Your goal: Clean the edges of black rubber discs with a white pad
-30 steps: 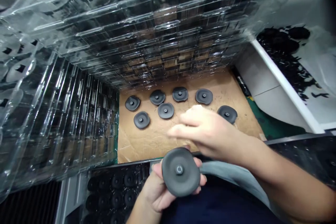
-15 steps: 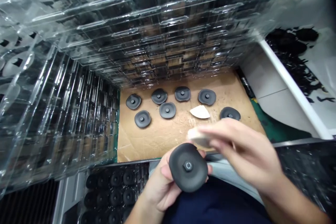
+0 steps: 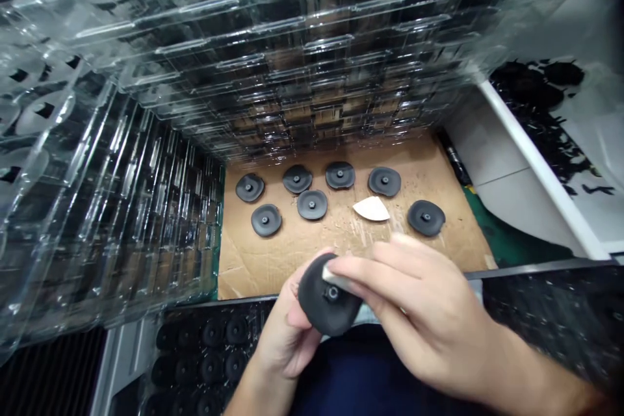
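Note:
My left hand [image 3: 290,331] is closed around the edge of a black rounded plastic disc [image 3: 322,315], its face with the small central stud turned up. In my right hand [image 3: 429,312] a small whitish pad [image 3: 334,278] is pinched; its tip touches the disc's face beside the stud, and fingers hide most of it. On the cardboard beyond lie several similar black discs [image 3: 312,205], stud side up. A white wedge-shaped pad [image 3: 371,208] rests among them, with one more disc [image 3: 426,218] to its right.
Tall stacks of clear plastic trays [image 3: 312,45] wall in the back and left of the cardboard [image 3: 244,266]. A white box [image 3: 546,169] with loose black parts [image 3: 541,110] stands at right. Below left, a tray of black discs [image 3: 212,357] sits near my lap.
My right hand has brought the whitish pad left and down onto the disc's face. My left hand has shifted slightly left and up with the disc, which is now tilted.

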Motion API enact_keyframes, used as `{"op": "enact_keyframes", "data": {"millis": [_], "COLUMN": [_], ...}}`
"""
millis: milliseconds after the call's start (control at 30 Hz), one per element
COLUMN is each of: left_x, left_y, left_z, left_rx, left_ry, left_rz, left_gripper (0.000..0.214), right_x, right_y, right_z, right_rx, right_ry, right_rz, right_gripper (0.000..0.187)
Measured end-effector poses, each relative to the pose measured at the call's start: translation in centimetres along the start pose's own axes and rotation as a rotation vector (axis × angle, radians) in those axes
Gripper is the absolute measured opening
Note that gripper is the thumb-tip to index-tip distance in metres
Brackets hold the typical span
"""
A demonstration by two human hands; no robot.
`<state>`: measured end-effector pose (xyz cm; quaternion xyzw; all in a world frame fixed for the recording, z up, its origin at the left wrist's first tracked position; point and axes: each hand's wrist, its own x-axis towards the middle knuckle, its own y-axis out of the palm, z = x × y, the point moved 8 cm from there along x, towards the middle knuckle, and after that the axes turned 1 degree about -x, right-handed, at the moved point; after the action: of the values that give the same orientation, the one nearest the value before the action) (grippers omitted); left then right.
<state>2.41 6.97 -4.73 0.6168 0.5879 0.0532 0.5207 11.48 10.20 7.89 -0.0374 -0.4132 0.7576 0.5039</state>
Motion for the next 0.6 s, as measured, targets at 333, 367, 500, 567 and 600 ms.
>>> {"op": "enact_keyframes", "data": {"millis": [333, 367, 500, 567, 600], "left_x": [0.2, 0.2, 0.1, 0.0, 0.0], "left_y": [1.2, 1.2, 0.7, 0.3, 0.0], "left_z": [-1.3, -1.2, -0.5, -0.3, -0.3], "left_rx": [-0.148, -0.141, -0.084, -0.041, -0.026], "left_ry": [0.151, 0.149, 0.121, 0.108, 0.107], "left_rz": [0.08, 0.07, -0.003, -0.041, -0.054], "left_gripper": [0.05, 0.051, 0.063, 0.06, 0.057], "right_x": [-3.6, -3.7, -2.1, -0.9, -0.5], "right_y": [0.6, 0.0, -1.6, -0.8, -0.1], "right_z": [-6.1, -6.5, -3.6, -0.7, 0.2], "right_rx": [0.481, 0.444, 0.17, 0.099, 0.103], "right_ry": [0.518, 0.54, 0.333, 0.097, 0.019], "right_rz": [-0.128, -0.189, -0.253, -0.174, -0.12], "right_gripper": [0.019, 0.02, 0.026, 0.027, 0.027]}}
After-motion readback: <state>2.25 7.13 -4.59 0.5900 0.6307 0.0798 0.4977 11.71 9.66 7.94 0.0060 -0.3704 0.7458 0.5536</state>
